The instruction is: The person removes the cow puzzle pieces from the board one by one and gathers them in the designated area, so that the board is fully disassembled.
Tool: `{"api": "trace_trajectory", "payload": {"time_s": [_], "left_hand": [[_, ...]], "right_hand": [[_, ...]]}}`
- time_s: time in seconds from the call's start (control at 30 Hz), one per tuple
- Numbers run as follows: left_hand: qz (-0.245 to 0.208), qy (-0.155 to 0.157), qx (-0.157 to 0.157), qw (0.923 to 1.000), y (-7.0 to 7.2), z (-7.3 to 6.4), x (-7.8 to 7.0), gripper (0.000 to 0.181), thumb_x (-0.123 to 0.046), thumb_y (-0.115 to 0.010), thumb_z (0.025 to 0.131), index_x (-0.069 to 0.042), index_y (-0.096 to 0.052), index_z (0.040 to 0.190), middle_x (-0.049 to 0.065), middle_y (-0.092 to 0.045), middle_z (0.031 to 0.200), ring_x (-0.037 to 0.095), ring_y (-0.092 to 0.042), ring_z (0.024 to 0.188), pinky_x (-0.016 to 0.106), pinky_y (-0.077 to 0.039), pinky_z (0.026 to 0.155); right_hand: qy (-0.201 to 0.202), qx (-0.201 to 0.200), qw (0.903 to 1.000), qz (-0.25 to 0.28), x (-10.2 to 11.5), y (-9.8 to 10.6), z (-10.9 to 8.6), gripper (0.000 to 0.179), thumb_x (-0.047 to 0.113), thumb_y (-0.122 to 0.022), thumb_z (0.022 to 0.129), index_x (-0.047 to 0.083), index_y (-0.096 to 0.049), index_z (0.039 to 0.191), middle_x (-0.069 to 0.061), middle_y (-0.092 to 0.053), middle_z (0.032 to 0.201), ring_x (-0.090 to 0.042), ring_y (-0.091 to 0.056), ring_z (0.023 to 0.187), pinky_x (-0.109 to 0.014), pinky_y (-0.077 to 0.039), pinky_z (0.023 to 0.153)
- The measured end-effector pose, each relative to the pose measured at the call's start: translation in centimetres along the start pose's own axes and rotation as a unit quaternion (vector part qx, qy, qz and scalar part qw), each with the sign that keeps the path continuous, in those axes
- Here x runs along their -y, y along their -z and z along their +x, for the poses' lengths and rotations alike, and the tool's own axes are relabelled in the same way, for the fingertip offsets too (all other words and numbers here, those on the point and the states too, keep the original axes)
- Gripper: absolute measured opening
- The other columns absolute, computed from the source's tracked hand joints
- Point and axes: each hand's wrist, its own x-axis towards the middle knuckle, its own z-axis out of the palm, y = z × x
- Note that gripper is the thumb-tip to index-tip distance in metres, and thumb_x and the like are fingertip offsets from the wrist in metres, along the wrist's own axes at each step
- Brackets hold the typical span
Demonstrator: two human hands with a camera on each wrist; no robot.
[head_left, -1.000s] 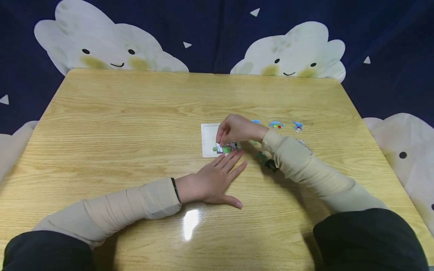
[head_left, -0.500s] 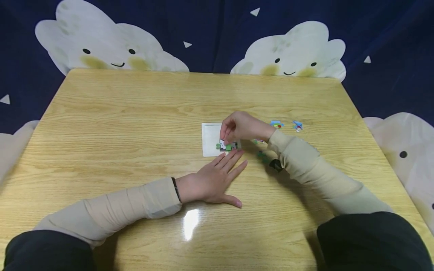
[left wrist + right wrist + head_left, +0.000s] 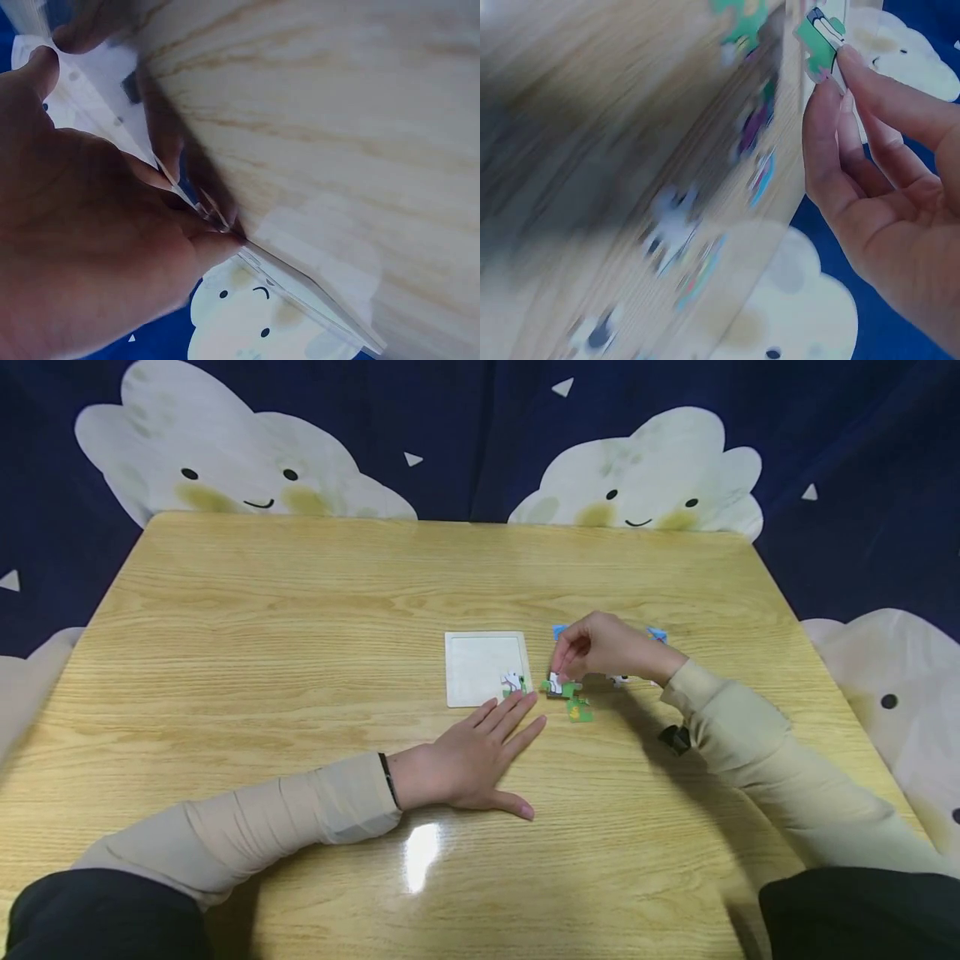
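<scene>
My left hand (image 3: 480, 760) lies spread on the table, its fingertips at the lower right edge of a white puzzle tray (image 3: 448, 670). One white-and-green puzzle piece (image 3: 513, 680) sits in the tray's lower right corner, partly behind those fingertips. Just right of the tray, my right hand (image 3: 603, 647) pinches another puzzle piece (image 3: 821, 46) between thumb and fingers. This one is green with a white, dark-outlined shape and overlaps the table close to the loose pieces in the head view. In the left wrist view, the left fingers (image 3: 214, 247) touch the tray's edge.
A green-and-yellow piece (image 3: 580, 711) lies below the right hand. Blue pieces (image 3: 657, 635) show behind it, and several blurred pieces (image 3: 671, 221) spread over the wood in the right wrist view. A dark cloud-print cloth (image 3: 472, 435) hangs behind the table (image 3: 262, 627).
My right hand has lifted the pinched puzzle piece off the tray and carried it right, toward the loose pieces. The left hand has stayed in place.
</scene>
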Motion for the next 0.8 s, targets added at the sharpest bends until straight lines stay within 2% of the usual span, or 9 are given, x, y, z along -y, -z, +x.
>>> {"api": "trace_trajectory", "payload": {"time_s": [0.27,0.53,0.8], "left_hand": [[0.004,0.002,0.002,1.0000,0.0,0.0,-0.1,0.106,-0.078,-0.040,0.086,-0.010,-0.004,0.159,0.017,0.009,0.162,0.029,0.008,0.149,0.041,-0.005,0.119],[0.005,0.002,0.005,1.0000,0.0,-0.1,-0.1,0.106,-0.079,-0.039,0.086,-0.010,-0.002,0.159,0.017,0.010,0.162,0.029,0.009,0.149,0.041,-0.004,0.119],[0.010,0.001,0.007,0.9999,-0.1,0.0,-0.1,0.106,-0.078,-0.039,0.087,-0.010,-0.002,0.159,0.017,0.010,0.162,0.029,0.009,0.149,0.041,-0.004,0.119]], "right_hand": [[-0.016,-0.009,0.9998,0.009,-2.6,1.2,-3.2,0.007,-0.007,-0.073,0.083,-0.002,-0.072,0.088,-0.010,-0.069,0.080,-0.018,-0.065,0.070,-0.033,-0.056,0.065],[-0.031,-0.029,0.9991,-0.005,-4.6,1.4,-5.3,0.008,-0.009,-0.072,0.082,-0.002,-0.071,0.087,-0.009,-0.069,0.079,-0.016,-0.066,0.071,-0.029,-0.056,0.063],[0.005,-0.053,0.9972,-0.053,-5.3,0.5,-6.2,0.009,-0.007,-0.075,0.081,0.002,-0.072,0.082,-0.003,-0.071,0.077,-0.012,-0.066,0.069,-0.022,-0.054,0.063]]}}
